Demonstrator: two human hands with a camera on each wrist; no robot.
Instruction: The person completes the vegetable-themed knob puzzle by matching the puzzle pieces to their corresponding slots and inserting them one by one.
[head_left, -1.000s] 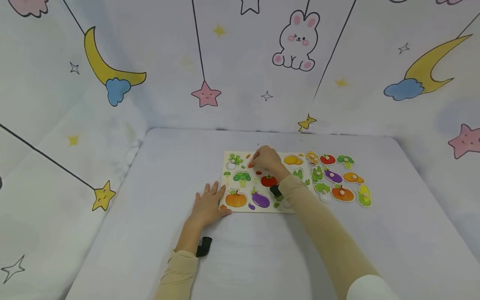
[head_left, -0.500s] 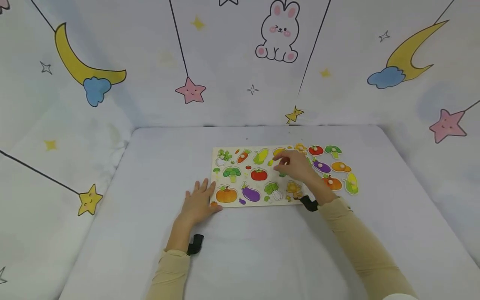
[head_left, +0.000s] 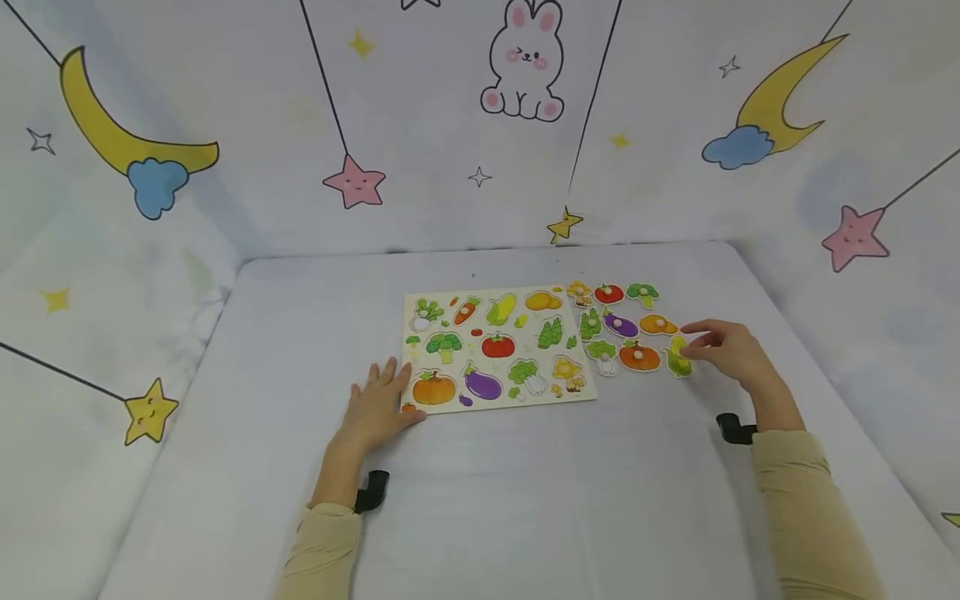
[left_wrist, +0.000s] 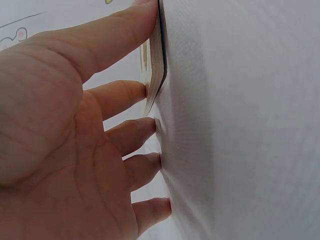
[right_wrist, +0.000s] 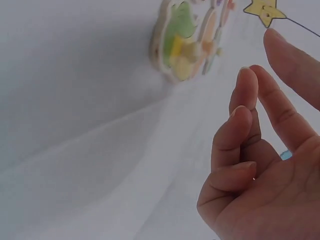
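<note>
A light wooden vegetable puzzle board [head_left: 585,393] lies on the white-covered table. A carrot piece [head_left: 466,312] with a knob sits in its top row. My left hand [head_left: 372,414] is spread at the board's near left corner; in the left wrist view the thumb and forefinger touch the board edge [left_wrist: 158,60] and the other fingertips rest on the cloth. My right hand [head_left: 726,354] hovers at the corn piece [head_left: 678,360], right of the board. In the right wrist view its thumb and forefinger are apart, with nothing between them, short of the corn's knob [right_wrist: 191,51].
Several knobbed pieces lie close together right of the board, including a pumpkin [head_left: 640,358], an eggplant [head_left: 621,325], a tomato [head_left: 608,293] and a broccoli [head_left: 642,293]. A printed cloth backdrop [head_left: 442,125] rises behind the table.
My right hand has left the carrot piece on the board and moved right to the corn piece. My left hand stays at the board's corner. The head view has shifted.
</note>
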